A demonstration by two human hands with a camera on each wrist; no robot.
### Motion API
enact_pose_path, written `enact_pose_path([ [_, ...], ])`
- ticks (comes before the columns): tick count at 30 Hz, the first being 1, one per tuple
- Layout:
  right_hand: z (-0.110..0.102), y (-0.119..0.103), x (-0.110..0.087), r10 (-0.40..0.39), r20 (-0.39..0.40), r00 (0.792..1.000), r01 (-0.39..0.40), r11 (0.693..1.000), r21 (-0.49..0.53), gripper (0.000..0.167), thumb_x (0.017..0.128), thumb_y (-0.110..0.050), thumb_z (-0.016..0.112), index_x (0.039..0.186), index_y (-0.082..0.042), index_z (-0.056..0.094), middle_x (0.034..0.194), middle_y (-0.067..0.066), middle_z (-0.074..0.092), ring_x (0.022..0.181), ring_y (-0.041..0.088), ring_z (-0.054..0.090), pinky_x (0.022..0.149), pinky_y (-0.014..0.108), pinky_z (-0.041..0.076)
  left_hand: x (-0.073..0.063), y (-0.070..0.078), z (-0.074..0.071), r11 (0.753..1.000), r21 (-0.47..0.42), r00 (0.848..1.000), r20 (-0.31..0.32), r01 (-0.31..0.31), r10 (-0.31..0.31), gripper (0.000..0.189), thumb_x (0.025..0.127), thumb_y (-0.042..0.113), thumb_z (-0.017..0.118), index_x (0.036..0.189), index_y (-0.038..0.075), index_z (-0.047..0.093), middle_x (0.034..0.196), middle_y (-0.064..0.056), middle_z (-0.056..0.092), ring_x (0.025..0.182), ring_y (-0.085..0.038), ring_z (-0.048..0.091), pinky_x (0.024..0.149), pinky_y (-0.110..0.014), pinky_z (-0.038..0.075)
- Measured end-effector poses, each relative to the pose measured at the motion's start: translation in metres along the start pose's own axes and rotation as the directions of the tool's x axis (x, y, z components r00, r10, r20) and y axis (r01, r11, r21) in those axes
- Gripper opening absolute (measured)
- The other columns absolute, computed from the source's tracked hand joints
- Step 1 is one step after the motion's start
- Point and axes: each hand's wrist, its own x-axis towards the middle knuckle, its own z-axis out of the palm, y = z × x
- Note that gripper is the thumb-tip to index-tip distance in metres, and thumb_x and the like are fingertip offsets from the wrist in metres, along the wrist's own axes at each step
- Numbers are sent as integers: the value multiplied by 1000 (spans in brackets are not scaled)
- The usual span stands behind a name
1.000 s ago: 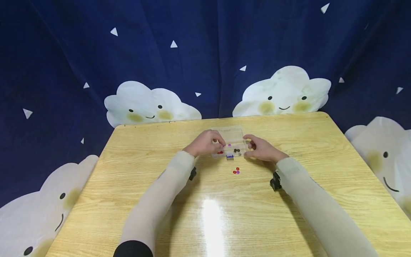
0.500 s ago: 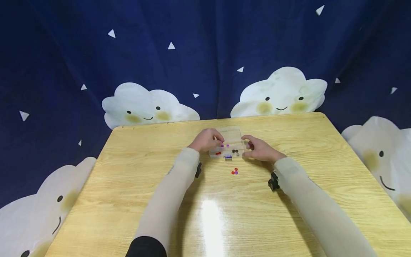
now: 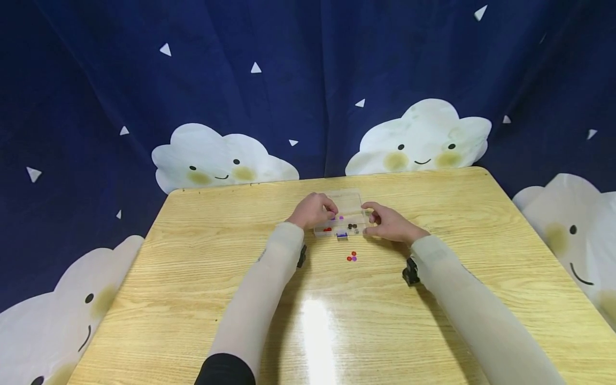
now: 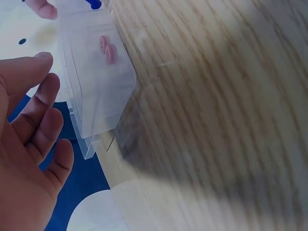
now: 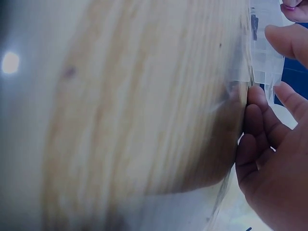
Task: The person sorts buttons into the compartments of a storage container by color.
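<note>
A clear plastic compartment box (image 3: 318,233) lies on the table, its lid (image 3: 349,199) raised at the back and a blue latch (image 3: 341,236) in front. My left hand (image 3: 310,211) reaches in from the left; between its fingertips a purple button (image 5: 288,7) shows in the right wrist view. Another purple button (image 3: 341,218) is in a back compartment. Red buttons (image 4: 111,54) sit in the front left compartment, dark buttons (image 3: 352,226) in the front right. My right hand (image 3: 392,223) holds the box's right end, thumb at the front, index finger by the lid.
Two red buttons (image 3: 353,253) and a loose purple button (image 3: 354,259) lie on the wooden table (image 3: 216,267) in front of the box. Behind the table's far edge hangs a dark blue curtain (image 3: 216,80) with clouds.
My left wrist and forearm have swung slightly to the right, while the fingertips stay over the back left of the box. My right hand keeps its place at the box.
</note>
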Motion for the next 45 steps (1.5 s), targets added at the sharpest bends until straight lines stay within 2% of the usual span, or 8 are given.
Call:
enact_pose_path([
  [14, 2, 1, -1, -18, -9, 1000, 19, 1000, 3, 67, 86, -16, 72, 144, -6, 40, 97, 8, 50, 82, 19, 44, 76, 33, 39, -2, 2, 4, 999, -37, 999, -20, -28, 27, 14, 91, 14, 67, 96, 13, 80, 103, -1, 74, 98, -17, 65, 95, -32, 53],
  [30, 4, 2, 1, -8, -4, 1000, 8, 1000, -4, 67, 86, -19, 72, 145, -8, 40, 98, 8, 50, 82, 18, 45, 76, 33, 39, -3, 1, 5, 1000, -4, 1000, -2, 14, -14, 18, 92, 17, 65, 103, 16, 80, 106, 0, 72, 103, -17, 64, 98, -32, 51],
  [35, 3, 2, 2, -9, -3, 1000, 9, 1000, -2, 67, 87, -19, 72, 144, -8, 40, 96, 8, 50, 81, 18, 44, 75, 33, 38, -8, 5, 5, 999, -27, 1000, -8, -23, 22, 17, 93, 18, 65, 102, 16, 80, 102, 1, 71, 97, -16, 61, 93, -31, 51],
  [39, 3, 2, 3, -9, 0, 1000, 9, 1000, -11, 67, 87, -20, 72, 144, -8, 40, 97, 8, 51, 82, 18, 44, 75, 33, 38, -14, 11, 5, 995, -46, 996, -1, -89, 89, 18, 93, 16, 65, 104, 13, 79, 100, -1, 72, 97, -17, 61, 91, -30, 51],
  [45, 1, 0, 1, 1, -9, 1000, -1, 1000, -15, 67, 86, -17, 73, 144, -7, 41, 98, 9, 51, 82, 19, 45, 75, 32, 39, -22, 23, 9, 982, -33, 982, 18, -186, 187, 18, 92, 15, 66, 105, 11, 79, 104, -1, 72, 101, -19, 61, 95, -32, 50],
])
